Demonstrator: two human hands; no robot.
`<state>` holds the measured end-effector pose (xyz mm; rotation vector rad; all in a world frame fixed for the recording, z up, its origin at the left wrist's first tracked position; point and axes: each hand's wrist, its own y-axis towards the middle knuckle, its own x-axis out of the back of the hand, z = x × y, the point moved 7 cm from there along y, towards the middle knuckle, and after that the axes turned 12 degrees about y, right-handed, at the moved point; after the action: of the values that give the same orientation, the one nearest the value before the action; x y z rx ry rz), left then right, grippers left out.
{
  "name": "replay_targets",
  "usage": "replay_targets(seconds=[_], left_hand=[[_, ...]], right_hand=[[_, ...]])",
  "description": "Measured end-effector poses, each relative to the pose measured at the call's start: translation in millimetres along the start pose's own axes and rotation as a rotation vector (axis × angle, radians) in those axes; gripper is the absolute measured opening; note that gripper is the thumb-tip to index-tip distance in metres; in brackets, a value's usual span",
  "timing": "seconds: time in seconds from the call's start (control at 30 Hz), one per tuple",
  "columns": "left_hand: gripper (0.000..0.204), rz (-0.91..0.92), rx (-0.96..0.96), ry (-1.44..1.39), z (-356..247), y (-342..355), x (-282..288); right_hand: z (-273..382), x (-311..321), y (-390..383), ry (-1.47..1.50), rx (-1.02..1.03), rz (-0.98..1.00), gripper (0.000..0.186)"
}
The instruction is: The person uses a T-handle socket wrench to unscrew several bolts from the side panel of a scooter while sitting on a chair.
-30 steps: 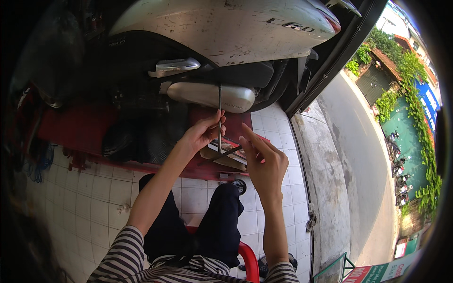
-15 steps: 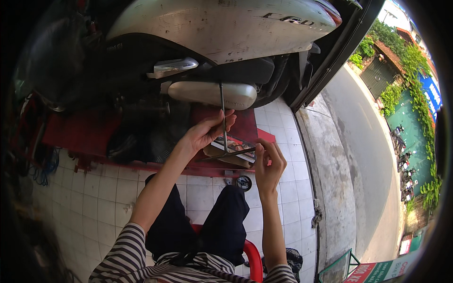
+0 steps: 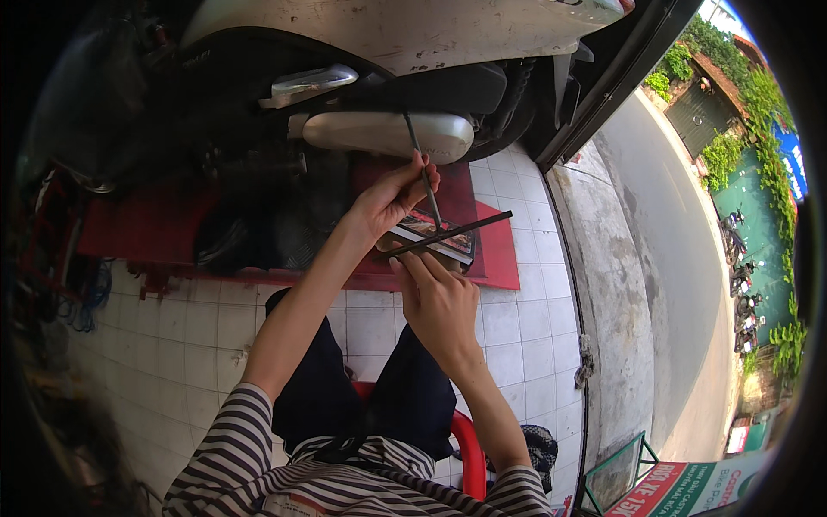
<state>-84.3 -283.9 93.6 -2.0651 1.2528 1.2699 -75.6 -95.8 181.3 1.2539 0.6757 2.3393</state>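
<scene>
A dark T-handle wrench points away from me, its shaft tip at the silver oblong cover low on a motorbike. My left hand is closed loosely around the shaft, fingers curled by its middle. The crossbar lies slanted, its right end higher and free. At the bar's lower left end, my right hand touches it with extended fingers, back of the hand up. The fingers do not wrap the bar. Whether the shaft tip sits on a bolt is too small to tell.
Under the wrench a box with a printed picture lies on a red stand. A black bag-like bundle rests to its left. I sit on a red chair over white floor tiles. A road runs at the right.
My right hand has moved left from the crossbar's right end to its left end. The crossbar has turned, its right end now higher. My view has shifted slightly.
</scene>
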Motion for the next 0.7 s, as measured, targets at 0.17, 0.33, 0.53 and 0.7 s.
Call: replay_targets(seconds=[0.17, 0.33, 0.53, 0.7], left_hand=[[0.022, -0.087, -0.009, 0.081, -2.6, -0.3, 4.2], [0.023, 0.021, 0.012, -0.106, -15.9, -1.3, 3.0], [0.026, -0.035, 0.006, -0.103, -15.8, 0.1, -1.5], [0.024, 0.011, 0.046, -0.294, -11.3, 6.0, -2.1]], right_hand=[[25.5, 34.6, 42.6, -0.048, -0.005, -0.013, 0.018], [6.1, 66.6, 57.0, -0.122, -0.149, -0.078, 0.025], [-26.4, 33.4, 11.3, -0.187, -0.31, 0.096, 0.038], [0.1, -4.7, 5.2, -0.036, -0.149, 0.234, 0.049]])
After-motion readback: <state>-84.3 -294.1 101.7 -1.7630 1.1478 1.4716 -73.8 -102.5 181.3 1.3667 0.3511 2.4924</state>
